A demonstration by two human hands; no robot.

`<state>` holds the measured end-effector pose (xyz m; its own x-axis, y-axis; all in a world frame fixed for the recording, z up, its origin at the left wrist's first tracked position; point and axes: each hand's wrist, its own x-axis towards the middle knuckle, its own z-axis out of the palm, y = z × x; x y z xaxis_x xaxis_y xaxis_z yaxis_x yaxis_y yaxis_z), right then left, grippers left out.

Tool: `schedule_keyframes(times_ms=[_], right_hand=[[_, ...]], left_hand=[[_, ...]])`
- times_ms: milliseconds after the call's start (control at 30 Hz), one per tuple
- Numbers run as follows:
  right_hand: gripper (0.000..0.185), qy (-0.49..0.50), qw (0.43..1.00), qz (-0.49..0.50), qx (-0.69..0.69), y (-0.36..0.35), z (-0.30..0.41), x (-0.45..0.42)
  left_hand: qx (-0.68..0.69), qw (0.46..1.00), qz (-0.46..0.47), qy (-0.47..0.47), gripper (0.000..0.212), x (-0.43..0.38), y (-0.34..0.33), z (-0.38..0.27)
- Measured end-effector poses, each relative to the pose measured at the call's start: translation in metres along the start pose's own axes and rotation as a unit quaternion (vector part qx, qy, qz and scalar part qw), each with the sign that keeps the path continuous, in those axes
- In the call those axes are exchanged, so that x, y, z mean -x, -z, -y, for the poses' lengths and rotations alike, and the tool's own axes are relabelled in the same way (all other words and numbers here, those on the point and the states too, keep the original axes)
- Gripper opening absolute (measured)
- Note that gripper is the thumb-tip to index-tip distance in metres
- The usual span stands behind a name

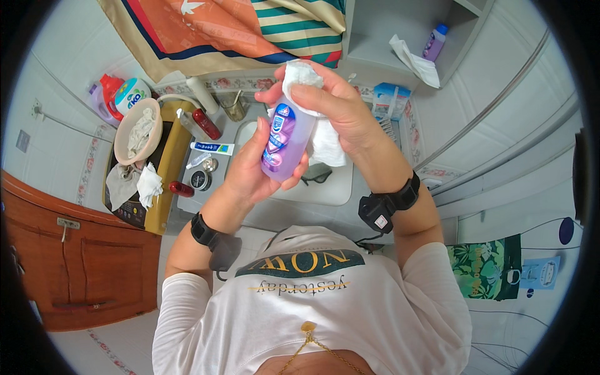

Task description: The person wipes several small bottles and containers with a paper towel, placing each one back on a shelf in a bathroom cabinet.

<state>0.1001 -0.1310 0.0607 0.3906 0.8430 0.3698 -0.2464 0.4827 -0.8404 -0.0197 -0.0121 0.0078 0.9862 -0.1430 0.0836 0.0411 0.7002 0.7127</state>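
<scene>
A purple plastic bottle with a blue and violet label is held up over the white washbasin. Around its lower body, my left hand keeps a grip. My right hand presses a white cloth or wipe over the bottle's top, so the cap is hidden. A loose part of the white cloth hangs behind the bottle, below my right palm. In the basin lies a dark grey-green item, partly covered by my hands and the cloth.
Left on the counter are a toothpaste tube, a dark round jar and red bottles. Beyond them, a pink basin holding cloth rests on a yellow-sided machine. Another purple bottle stands on the upper-right shelf.
</scene>
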Motion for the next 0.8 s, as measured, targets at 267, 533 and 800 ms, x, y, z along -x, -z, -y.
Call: schedule_keyframes(times_ms=[267,533,800], right_hand=[[0.030,0.112,0.969,-0.145,0.168,-0.009,-0.012,-0.003],[0.053,0.058,0.987,-0.122,0.091,-0.001,-0.002,0.000],[0.065,0.027,0.991,-0.093,0.091,-0.007,-0.003,0.001]], left_hand=[[-0.404,0.867,-0.134,-0.258,0.051,-0.009,-0.011,0.014],[-0.322,0.932,-0.089,-0.139,0.044,0.005,-0.027,0.004],[-0.237,0.961,-0.097,-0.108,0.062,-0.004,-0.020,0.003]])
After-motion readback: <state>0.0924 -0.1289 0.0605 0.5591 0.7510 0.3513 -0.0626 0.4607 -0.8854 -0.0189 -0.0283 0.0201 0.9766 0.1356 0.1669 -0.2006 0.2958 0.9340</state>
